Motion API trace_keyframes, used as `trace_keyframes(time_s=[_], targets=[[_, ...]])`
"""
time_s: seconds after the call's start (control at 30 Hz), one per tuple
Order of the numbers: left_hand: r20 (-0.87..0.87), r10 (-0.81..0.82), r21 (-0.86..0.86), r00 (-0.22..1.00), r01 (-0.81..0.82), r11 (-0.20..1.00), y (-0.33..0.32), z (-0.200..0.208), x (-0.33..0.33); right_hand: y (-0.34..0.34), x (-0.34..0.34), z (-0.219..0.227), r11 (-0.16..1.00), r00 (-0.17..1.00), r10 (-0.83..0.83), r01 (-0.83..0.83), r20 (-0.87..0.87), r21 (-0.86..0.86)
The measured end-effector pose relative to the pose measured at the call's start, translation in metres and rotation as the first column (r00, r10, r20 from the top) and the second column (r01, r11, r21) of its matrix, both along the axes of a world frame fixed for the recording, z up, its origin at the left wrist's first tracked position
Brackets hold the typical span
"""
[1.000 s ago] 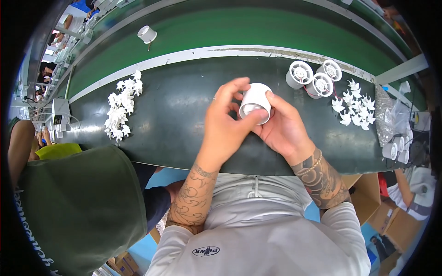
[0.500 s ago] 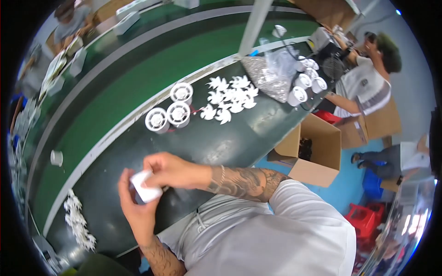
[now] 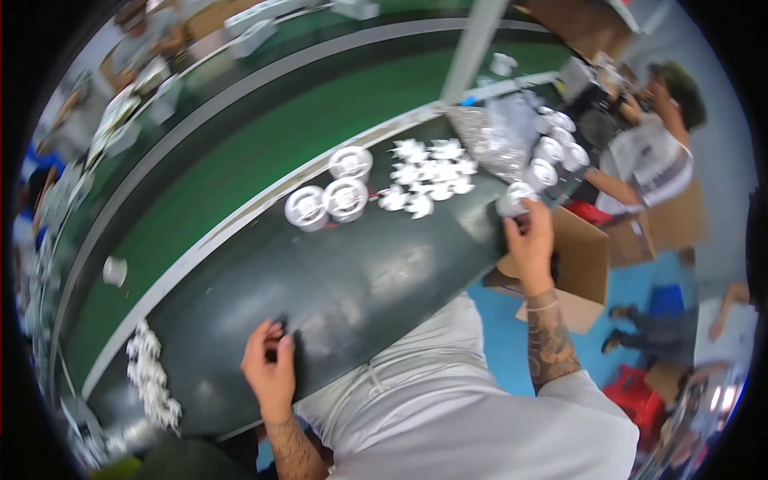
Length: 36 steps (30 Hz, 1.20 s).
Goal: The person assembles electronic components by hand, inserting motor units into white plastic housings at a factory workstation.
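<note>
My right hand is stretched out to the right side of the bench, its thumb and fingers at the near edge of a white round fan housing. Several similar white housings stand just beyond it. Over the near left part of the bench, my left hand has loosely bent fingers, the thumb apart from them and nothing visible between. Three white round fan housings with red wires stand together toward the back. Right of them lies a cluster of white bladed fan wheels.
A row of white fan wheels lies at the left end of the dark bench. Past its rail runs a green conveyor with a white cup-shaped part. An open cardboard box stands right; a co-worker sits beyond.
My hands have come apart. The right one has swung far right with the white piece, now beside the other housings; the left stays near its place, without the piece. The view has shifted slightly.
</note>
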State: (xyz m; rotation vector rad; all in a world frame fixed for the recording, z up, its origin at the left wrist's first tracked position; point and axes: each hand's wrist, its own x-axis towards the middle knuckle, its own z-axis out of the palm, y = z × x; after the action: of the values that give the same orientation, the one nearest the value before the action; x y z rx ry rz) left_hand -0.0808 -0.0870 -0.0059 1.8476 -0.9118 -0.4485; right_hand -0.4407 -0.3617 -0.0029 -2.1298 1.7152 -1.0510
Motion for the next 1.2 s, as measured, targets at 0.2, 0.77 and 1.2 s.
trace_keyframes(time_s=[0.2, 0.77, 1.2], targets=[[0.035, 0.024, -0.077, 0.999, -0.021, 0.997, 0.012, 0.003, -0.005, 0.029, 0.077, 0.046, 0.945, 0.986, 0.097, -0.134, -0.136, -0.297], [0.671, 0.67, -0.127, 0.316, -0.842, 0.524, 0.146, -0.004, 0.095, 0.047, 0.274, 0.04, 0.492, 0.572, 0.663, -0.819, -0.483, -0.296], [0.59, 0.633, -0.117, 0.5, -0.723, 0.681, 0.139, -0.013, 0.1, 0.086, 0.279, 0.03, 0.309, 0.304, 0.948, -0.95, 0.089, -0.045]])
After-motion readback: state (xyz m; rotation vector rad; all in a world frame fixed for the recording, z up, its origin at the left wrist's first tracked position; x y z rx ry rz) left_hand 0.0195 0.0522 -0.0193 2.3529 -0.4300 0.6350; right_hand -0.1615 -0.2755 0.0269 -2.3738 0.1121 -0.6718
